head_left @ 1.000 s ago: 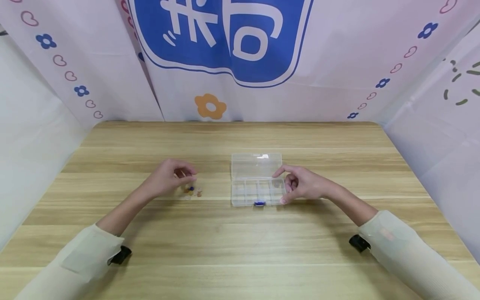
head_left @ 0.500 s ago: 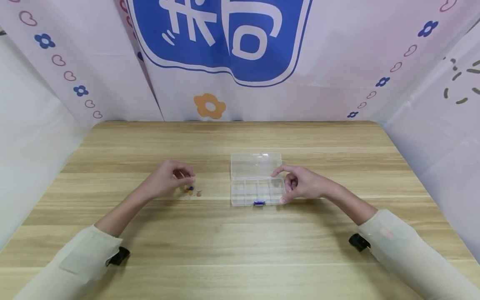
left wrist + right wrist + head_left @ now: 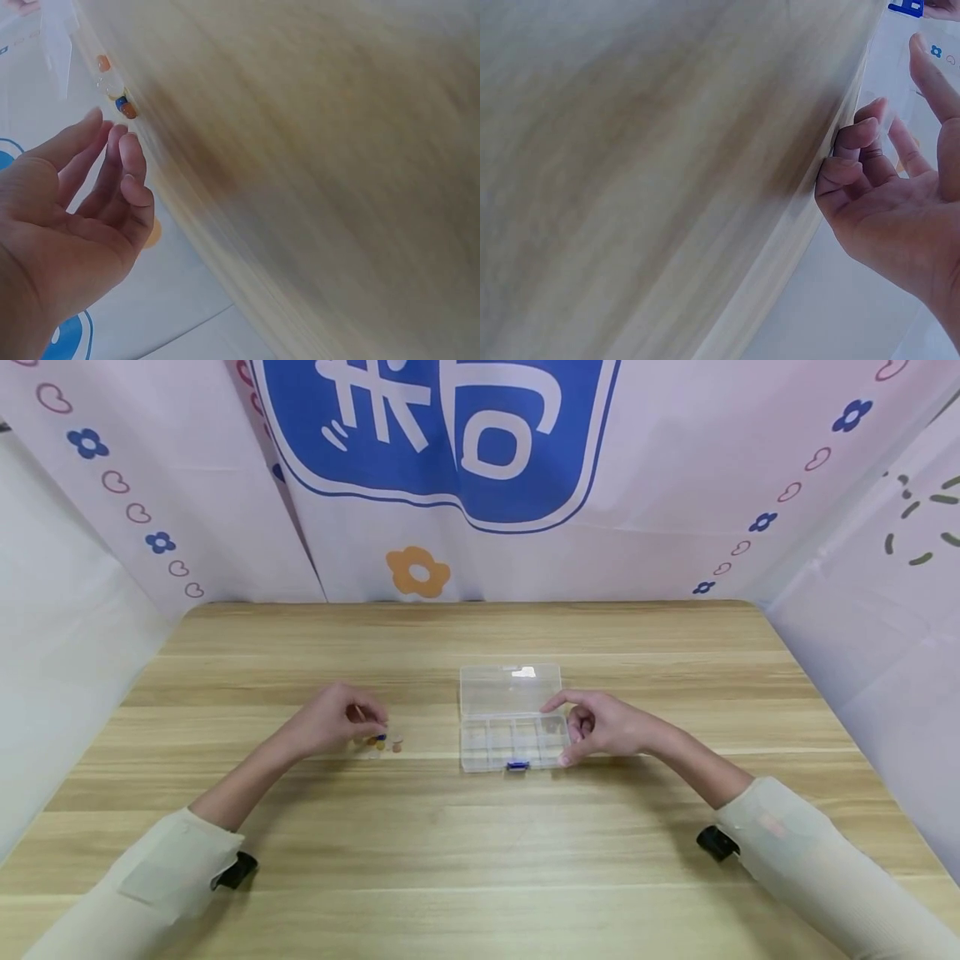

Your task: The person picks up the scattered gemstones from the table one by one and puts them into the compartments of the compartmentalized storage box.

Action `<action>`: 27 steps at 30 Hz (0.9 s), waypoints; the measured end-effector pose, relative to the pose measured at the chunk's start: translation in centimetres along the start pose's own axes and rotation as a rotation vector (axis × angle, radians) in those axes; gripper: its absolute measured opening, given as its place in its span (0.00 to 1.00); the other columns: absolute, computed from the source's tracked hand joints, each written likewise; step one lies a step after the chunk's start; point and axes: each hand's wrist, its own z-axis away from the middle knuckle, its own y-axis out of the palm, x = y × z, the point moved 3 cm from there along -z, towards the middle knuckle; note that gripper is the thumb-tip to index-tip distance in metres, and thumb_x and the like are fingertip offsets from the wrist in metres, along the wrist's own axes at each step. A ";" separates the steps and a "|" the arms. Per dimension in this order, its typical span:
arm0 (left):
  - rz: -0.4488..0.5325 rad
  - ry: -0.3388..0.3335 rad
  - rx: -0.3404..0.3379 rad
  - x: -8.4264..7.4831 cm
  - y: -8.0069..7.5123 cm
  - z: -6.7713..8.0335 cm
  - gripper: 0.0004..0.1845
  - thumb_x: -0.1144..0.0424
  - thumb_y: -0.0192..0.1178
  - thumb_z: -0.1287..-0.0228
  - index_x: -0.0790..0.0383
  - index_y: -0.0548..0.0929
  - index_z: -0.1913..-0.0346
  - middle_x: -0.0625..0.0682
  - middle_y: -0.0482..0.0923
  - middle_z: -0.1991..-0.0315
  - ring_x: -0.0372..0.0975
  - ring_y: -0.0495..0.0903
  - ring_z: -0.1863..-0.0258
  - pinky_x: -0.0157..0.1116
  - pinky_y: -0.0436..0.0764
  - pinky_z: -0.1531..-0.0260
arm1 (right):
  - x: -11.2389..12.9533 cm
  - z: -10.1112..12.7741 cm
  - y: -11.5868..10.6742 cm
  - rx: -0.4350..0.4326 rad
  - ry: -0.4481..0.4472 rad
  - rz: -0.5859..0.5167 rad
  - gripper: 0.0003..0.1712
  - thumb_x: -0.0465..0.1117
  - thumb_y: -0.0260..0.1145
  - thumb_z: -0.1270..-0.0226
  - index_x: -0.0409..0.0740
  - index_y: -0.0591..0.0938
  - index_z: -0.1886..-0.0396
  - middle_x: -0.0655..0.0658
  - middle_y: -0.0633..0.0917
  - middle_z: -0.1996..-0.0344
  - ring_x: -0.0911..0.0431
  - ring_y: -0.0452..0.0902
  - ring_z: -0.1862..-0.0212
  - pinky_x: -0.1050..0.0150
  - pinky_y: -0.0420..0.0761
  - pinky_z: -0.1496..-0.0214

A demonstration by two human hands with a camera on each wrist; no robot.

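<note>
Beads (image 3: 380,745) lie just beyond the nearer left hand (image 3: 337,720), fingertips gathered — can't tell if pinching — right hand (image 3: 606,725) gripping the case (image 3: 501,755).

Head view forward and down, close tilted wrist views, shared tabletop (image 3: 480,852)

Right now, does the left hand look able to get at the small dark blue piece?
Yes, most likely: the left hand is right by the dark blue piece, and nothing visible stands between them. An orange piece lies close up against it, so pinching it alone may take care.
</note>
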 end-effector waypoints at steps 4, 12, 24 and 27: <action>0.010 0.002 0.033 0.1 0.2 0.0 0.03 0.74 0.70 0.36 0.70 0.90 0.61 0.55 0.88 0.67 0.40 0.80 0.71 0.31 0.78 0.72 | 0.0 0.0 -0.1 -0.002 0.000 -0.002 0.40 0.32 0.82 0.46 0.32 0.74 0.34 0.48 0.79 0.76 0.59 0.68 0.73 0.70 0.69 0.68; -0.014 0.003 0.058 0.2 0.4 0.0 0.03 0.75 0.69 0.35 0.70 0.91 0.62 0.57 0.88 0.64 0.40 0.82 0.70 0.31 0.79 0.71 | 0.0 0.0 0.0 0.000 -0.001 -0.006 0.39 0.32 0.82 0.46 0.32 0.74 0.35 0.48 0.79 0.76 0.59 0.69 0.73 0.70 0.69 0.68; -0.040 0.007 0.063 -0.2 0.6 -0.2 0.03 0.76 0.71 0.38 0.67 0.90 0.67 0.52 0.87 0.69 0.39 0.77 0.73 0.31 0.76 0.73 | -0.1 0.0 0.0 0.000 0.006 -0.009 0.39 0.32 0.82 0.45 0.33 0.75 0.35 0.48 0.79 0.76 0.58 0.69 0.72 0.69 0.70 0.68; -0.041 0.008 0.070 -0.1 0.7 -0.2 0.03 0.76 0.71 0.39 0.68 0.88 0.68 0.51 0.86 0.71 0.39 0.77 0.74 0.31 0.76 0.73 | -0.1 0.0 -0.1 -0.001 0.007 -0.007 0.39 0.32 0.82 0.45 0.33 0.75 0.35 0.48 0.79 0.75 0.58 0.69 0.72 0.69 0.70 0.68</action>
